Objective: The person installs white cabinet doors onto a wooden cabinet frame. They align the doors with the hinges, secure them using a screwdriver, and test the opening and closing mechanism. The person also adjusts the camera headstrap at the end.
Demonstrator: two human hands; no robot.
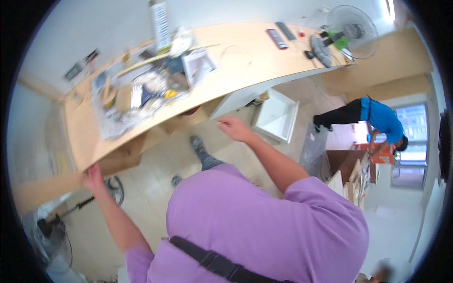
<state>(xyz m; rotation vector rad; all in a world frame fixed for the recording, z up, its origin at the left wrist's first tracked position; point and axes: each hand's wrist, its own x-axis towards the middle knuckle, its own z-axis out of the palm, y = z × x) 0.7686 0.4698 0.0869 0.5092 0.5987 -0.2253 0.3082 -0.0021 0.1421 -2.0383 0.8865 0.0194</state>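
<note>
Table (245, 61) in front of them against the wall (222, 13) is probably heavy and stiff; grab its front edge (160, 126). Left hand (94, 178)'s there, grip unclear; right hand (233, 128)'s half-curled, can't tell if empty.

– What's on the surface (229, 59)?
– Brush (137, 96) on plastic sheeting (109, 130), left; fan (353, 31), far right; remote (276, 39) between them
– And below?
– Drawer (278, 118) on the floor (155, 165), to the right of the right hand (234, 129)

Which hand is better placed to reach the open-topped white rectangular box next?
Probably the right hand: it is nearer the white box, while the left hand is farther off, at the edge of the pale wooden desk.
</note>
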